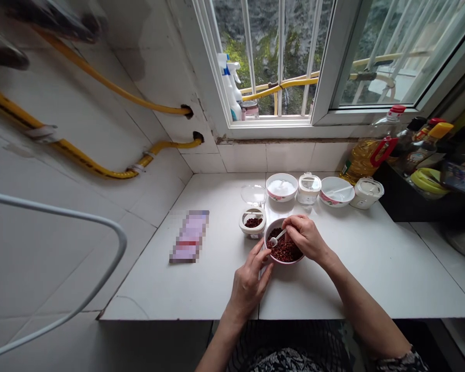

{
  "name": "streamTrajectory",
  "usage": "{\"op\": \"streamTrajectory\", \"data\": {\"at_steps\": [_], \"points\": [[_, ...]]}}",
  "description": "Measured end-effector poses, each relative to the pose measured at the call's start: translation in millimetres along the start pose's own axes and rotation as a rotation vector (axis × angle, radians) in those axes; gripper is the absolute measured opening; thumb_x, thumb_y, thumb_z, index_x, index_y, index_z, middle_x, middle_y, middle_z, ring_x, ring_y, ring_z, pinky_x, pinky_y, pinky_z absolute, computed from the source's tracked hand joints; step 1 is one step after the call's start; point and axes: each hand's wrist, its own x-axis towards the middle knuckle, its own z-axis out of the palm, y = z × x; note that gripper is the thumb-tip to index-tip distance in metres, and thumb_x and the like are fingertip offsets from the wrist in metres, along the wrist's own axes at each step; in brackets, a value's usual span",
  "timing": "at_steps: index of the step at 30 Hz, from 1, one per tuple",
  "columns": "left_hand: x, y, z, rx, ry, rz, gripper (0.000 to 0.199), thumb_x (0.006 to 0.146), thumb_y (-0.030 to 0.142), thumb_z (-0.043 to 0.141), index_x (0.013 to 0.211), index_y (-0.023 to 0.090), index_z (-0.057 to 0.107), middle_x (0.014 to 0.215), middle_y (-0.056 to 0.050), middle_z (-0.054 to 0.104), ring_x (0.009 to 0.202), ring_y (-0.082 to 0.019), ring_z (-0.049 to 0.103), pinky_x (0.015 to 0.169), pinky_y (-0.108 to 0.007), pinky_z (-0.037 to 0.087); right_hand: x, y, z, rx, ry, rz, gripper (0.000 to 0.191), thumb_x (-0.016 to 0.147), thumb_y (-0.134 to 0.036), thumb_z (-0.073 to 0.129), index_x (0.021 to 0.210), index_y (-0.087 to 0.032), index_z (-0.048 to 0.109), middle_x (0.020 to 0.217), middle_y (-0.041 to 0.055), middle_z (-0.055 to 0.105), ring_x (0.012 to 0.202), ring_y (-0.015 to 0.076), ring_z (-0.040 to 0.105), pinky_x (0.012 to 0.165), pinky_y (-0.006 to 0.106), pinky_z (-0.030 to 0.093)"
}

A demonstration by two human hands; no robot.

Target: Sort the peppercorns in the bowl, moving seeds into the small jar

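Observation:
A bowl [282, 263] filled with dark red peppercorn-like bits [290, 250] stands near the middle of the white counter. My left hand [252, 279] grips its left side, fingers along the rim and thumb lower down. Between the fingertips of my right hand [304, 235] is a small white spoon [279, 236], its head dipped down among the red bits. Just behind the left hand, a white seasoning jar [251, 227] stands with its top off, some of the same dark bits inside. A clear lid [253, 194] lies behind that jar.
Along the back stand a bowl of white grains [282, 192], a lidded jar [309, 189], a bowl with a white spoon [337, 193] and another lidded jar [368, 193]. An oil bottle [366, 152] is at right. A blurred purple packet [189, 236] lies left.

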Motion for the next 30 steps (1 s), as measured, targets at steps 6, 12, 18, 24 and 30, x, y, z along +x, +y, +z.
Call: {"op": "streamTrajectory", "data": {"at_steps": [6,12,18,24,30], "points": [[0.9,1.1,-0.4,0.007,-0.015,-0.011,0.026,0.102,0.02,0.049,0.129,0.022,0.051,0.142,-0.017,0.057,0.09,-0.016,0.076,0.079,-0.027,0.065,1.3,0.4,-5.8,0.026,0.079,0.048,0.02,0.086,-0.017,0.048,0.073,-0.024,0.062,0.06,-0.0003,0.067,0.075,0.0215,0.061,0.083,0.035,0.046],[0.9,0.8,-0.5,0.006,-0.009,-0.009,0.026,0.102,0.019,0.05,0.128,0.022,0.051,0.142,-0.018,0.057,0.089,-0.016,0.076,0.078,-0.027,0.065,2.2,-0.6,-6.0,0.054,0.059,0.046,0.02,0.086,-0.017,0.047,0.073,-0.024,0.061,0.056,-0.0024,0.065,0.068,0.0197,0.06,0.083,0.035,0.045],[0.8,0.8,-0.6,0.009,-0.007,-0.008,0.026,0.102,0.02,0.05,0.128,0.022,0.052,0.142,-0.017,0.058,0.087,-0.015,0.076,0.077,-0.027,0.065,1.3,5.6,-3.3,-0.003,0.053,0.076,0.02,0.084,-0.017,0.046,0.073,-0.024,0.061,0.062,-0.0001,0.067,0.075,0.0214,0.061,0.083,0.036,0.044],[0.1,0.2,-0.3,0.009,-0.016,-0.014,0.027,0.102,0.019,0.05,0.129,0.022,0.051,0.143,-0.018,0.056,0.091,-0.016,0.076,0.079,-0.028,0.065,2.7,2.1,-4.8,0.077,0.039,0.124,0.019,0.083,-0.016,0.046,0.07,-0.023,0.059,0.053,-0.0032,0.063,0.06,0.0176,0.058,0.082,0.036,0.045],[0.3,0.1,0.1,-0.005,-0.009,-0.011,0.027,0.101,0.018,0.05,0.128,0.021,0.052,0.142,-0.018,0.057,0.089,-0.016,0.076,0.078,-0.027,0.065,3.1,-0.4,-5.5,0.302,0.022,0.265,0.015,0.079,-0.02,0.048,0.07,-0.022,0.061,0.052,-0.0038,0.061,0.052,0.0147,0.056,0.061,0.028,0.044]]}}
